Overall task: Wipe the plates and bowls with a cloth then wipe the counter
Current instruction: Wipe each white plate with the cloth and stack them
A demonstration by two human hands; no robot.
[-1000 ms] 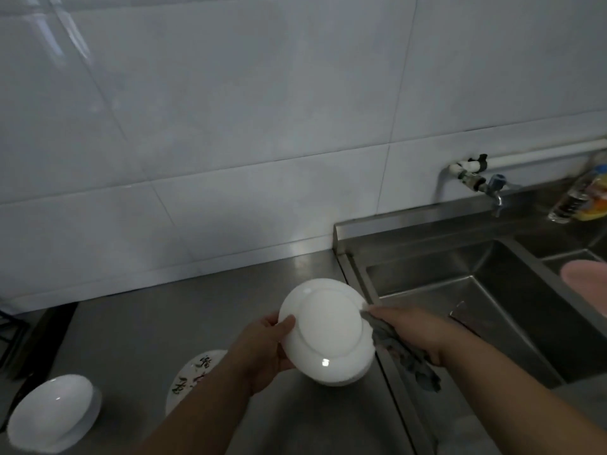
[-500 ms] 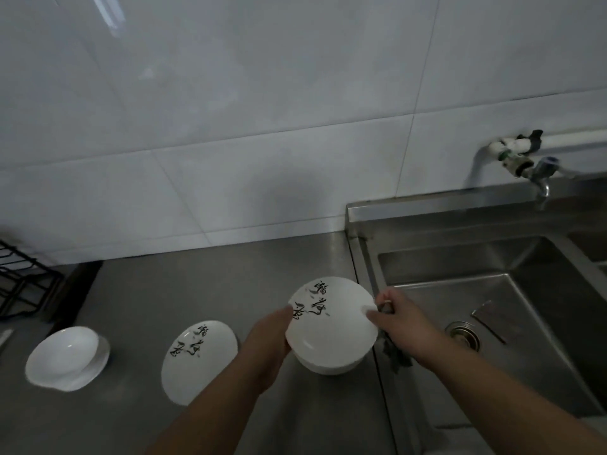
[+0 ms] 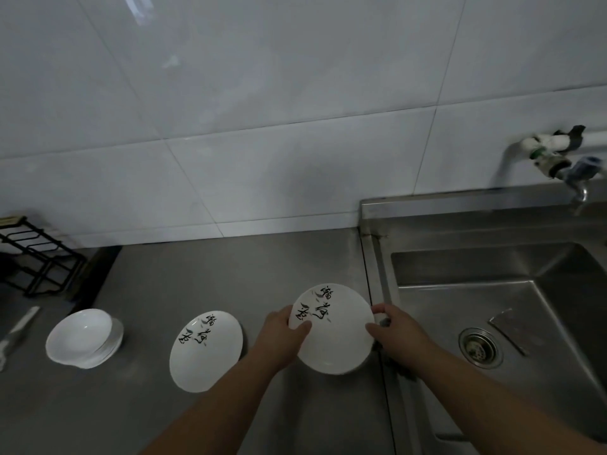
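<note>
I hold a white plate [image 3: 335,343] with black brush writing face up, just above the steel counter [image 3: 213,277] beside the sink edge. My left hand [image 3: 282,336] grips its left rim, thumb on top. My right hand [image 3: 397,336] pinches the right rim; a dark cloth [image 3: 392,362] shows only as scraps under that hand. A second plate with the same writing [image 3: 206,351] lies flat on the counter to the left. Farther left sits a stack of plain white bowls [image 3: 83,338].
A steel sink [image 3: 492,310] with a drain strainer [image 3: 480,347] is on the right, a tap [image 3: 578,172] above it on the tiled wall. A black wire rack [image 3: 36,257] stands at the far left, with a metal utensil [image 3: 16,333] lying in front of it.
The plate was bottom up, the right hand holding the cloth at its edge; it has been turned face up and lowered. The view has shifted left, showing the rack.
</note>
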